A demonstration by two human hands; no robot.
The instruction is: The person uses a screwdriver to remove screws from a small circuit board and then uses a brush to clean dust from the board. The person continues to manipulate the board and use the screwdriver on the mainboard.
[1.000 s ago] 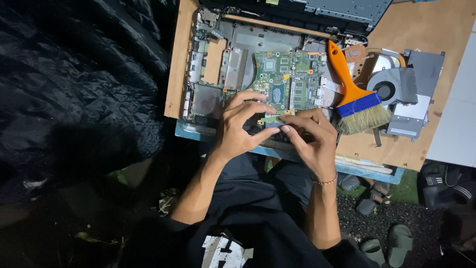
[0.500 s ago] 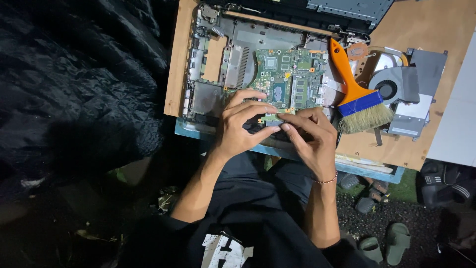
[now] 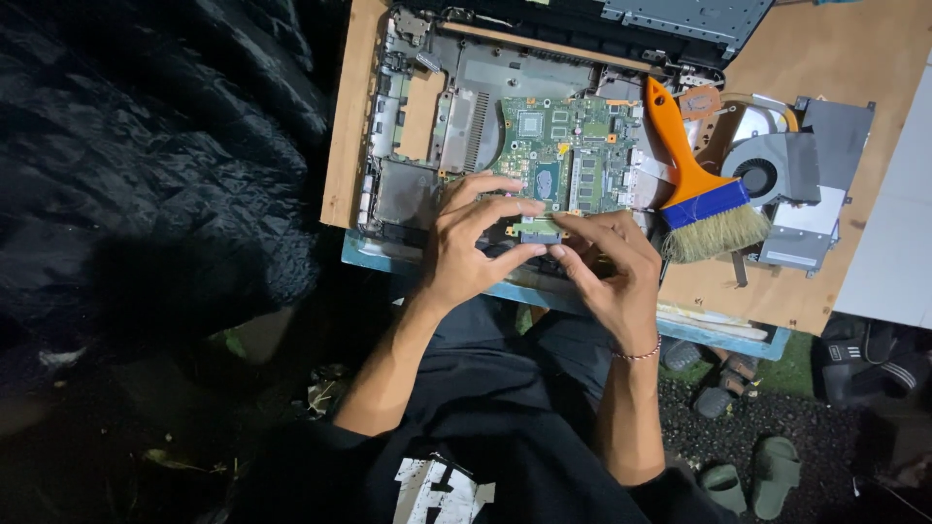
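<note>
Pinching a small green circuit card (image 3: 537, 229) between my left hand (image 3: 473, 243) and right hand (image 3: 610, 264), just over the opened laptop's motherboard (image 3: 571, 160), orange-handled brush (image 3: 701, 180) lying beside it.

wooden tabletop (image 3: 835, 58), black tarp (image 3: 146, 146), gravel ground (image 3: 777, 427)

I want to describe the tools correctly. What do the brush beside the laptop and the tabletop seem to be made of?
The brush has a glossy orange handle, likely plastic, a blue band that may be tape or painted metal, and pale, frayed bristles, natural or synthetic. The tabletop looks like light plywood or wood board: matte brown with faint grain and a bare edge.
</note>
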